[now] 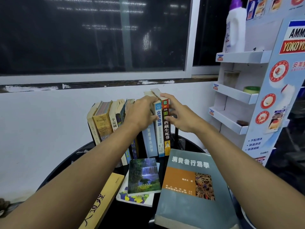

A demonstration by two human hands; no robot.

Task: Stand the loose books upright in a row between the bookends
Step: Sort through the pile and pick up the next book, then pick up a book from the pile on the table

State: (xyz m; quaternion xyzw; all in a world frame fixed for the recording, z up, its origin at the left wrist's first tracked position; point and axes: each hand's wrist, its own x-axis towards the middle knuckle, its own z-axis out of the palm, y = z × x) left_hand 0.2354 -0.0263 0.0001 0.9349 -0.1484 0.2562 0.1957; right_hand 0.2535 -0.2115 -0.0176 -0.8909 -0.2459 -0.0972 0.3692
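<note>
1. The row of upright books [102,124] stands at the back of the round black table [132,217], spines facing the camera, with a white wall [41,113] close behind it.
2. Right of the row, a strip of bare tabletop separates it from a cardboard display shelf [236,96]. Left of the row, the table's curved edge falls away to the wall.
3. A thin black upright bar [176,134] stands just beside the row's right end; what it is cannot be told.
4. In front of the row lie the loose books, flat: a large grey-blue book [186,204] overhanging the near rim, a waterfall-cover book [144,176] on top of a white book [133,199], and a yellow book [105,195] angled to their left.
5. At the row's right end stand the blue-spined book [159,129] and, last, the brown-spined book [166,129], touching each other.
6. The left hand [140,111] holds the blue-spined book, its fingers curled over the top edges and its thumb lying across the spine.
7. The right hand [179,113] grips the brown-spined book, its fingertips hooked over the top and its thumb pressed against the spine's outer edge.
</note>
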